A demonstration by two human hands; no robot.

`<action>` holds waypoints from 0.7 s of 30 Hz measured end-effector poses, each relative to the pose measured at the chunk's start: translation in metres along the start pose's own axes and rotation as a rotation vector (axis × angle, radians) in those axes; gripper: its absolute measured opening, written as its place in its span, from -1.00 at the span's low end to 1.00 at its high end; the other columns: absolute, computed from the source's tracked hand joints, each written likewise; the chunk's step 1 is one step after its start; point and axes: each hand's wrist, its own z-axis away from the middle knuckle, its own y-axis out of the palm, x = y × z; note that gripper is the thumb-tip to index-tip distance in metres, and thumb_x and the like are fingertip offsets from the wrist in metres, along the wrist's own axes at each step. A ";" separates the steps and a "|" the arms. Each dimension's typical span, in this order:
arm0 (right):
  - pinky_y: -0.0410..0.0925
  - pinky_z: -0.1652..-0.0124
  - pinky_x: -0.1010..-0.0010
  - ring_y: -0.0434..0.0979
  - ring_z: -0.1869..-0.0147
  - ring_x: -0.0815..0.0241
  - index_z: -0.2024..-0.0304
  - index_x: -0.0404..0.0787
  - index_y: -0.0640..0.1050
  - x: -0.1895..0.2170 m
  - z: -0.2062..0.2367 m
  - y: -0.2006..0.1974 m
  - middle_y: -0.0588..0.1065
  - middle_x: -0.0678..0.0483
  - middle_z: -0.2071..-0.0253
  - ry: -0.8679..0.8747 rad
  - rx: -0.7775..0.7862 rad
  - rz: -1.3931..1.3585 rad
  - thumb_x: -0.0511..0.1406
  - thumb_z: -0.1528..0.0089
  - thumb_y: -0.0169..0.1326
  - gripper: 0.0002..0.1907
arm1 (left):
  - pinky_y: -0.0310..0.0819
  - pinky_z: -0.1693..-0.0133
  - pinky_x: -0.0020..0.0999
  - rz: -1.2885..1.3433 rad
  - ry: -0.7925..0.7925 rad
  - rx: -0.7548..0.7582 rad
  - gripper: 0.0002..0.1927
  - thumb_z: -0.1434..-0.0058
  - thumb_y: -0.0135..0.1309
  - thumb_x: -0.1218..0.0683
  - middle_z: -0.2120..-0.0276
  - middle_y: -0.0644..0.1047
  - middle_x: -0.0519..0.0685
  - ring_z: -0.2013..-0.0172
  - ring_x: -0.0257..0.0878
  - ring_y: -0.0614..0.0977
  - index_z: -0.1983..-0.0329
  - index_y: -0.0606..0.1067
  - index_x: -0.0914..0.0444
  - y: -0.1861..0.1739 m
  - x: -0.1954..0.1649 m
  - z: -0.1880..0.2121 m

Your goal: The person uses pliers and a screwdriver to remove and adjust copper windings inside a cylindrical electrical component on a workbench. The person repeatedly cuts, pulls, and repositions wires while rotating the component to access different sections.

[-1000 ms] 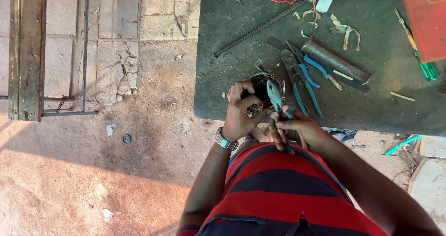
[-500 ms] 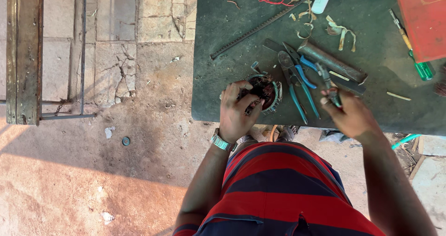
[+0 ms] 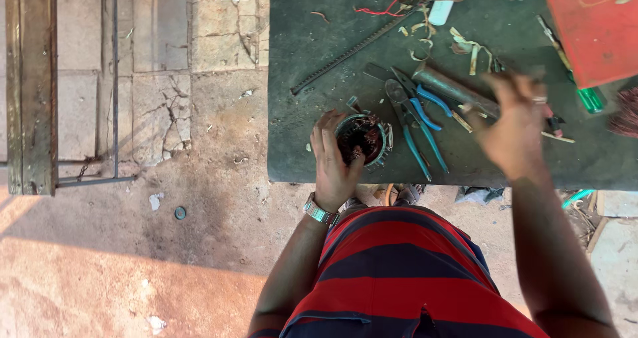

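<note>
My left hand (image 3: 332, 162) wraps around the round motor stator (image 3: 362, 138) near the front edge of the green table (image 3: 312, 45), thumb hooked at its rim. Blue-handled pliers (image 3: 415, 115) lie just beside it, and my right hand (image 3: 515, 122) hovers well apart, fingers spread and blurred, clamped on nothing I can make out.

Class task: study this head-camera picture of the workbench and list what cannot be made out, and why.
1. Right hand: motion blur; whether it grips anything cannot be told.
2. Round wound part: the left hand covers its near side.
3. Red box: cut off by the top and right edges.
4. Brush-like thing: cut off by the right edge.
5. Scraps on the bench: too small to identify.
</note>
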 end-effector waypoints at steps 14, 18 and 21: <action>0.23 -0.30 0.03 0.26 -0.46 -0.18 -0.45 -0.15 0.17 0.130 -0.027 0.038 0.25 -0.15 -0.41 -0.386 0.378 -0.470 -0.32 0.03 0.39 0.05 | 0.03 -0.46 0.20 0.093 0.029 -0.028 -0.22 -0.02 -0.04 0.40 -0.41 0.20 0.30 -0.46 0.28 0.17 -0.39 0.18 0.37 0.002 0.005 0.006; 0.41 -0.10 0.12 0.47 -0.27 -0.17 -0.40 -0.16 0.27 0.130 -0.026 0.049 0.38 -0.16 -0.31 -0.384 0.357 -0.330 -0.32 -0.06 0.34 -0.12 | 0.17 -0.43 0.13 0.120 -0.019 -0.050 -0.33 -0.24 0.04 0.31 -0.44 0.17 0.29 -0.49 0.28 0.19 -0.43 0.17 0.35 0.004 0.004 0.004; 0.47 -0.01 0.13 0.58 -0.13 -0.15 -0.36 -0.18 0.34 0.127 -0.026 0.054 0.48 -0.15 -0.19 -0.395 0.335 -0.270 -0.31 -0.17 0.28 -0.28 | 0.21 -0.40 0.13 0.028 -0.074 -0.117 -0.31 -0.23 0.18 0.21 -0.44 0.13 0.34 -0.47 0.32 0.17 -0.40 0.19 0.34 0.008 0.002 0.002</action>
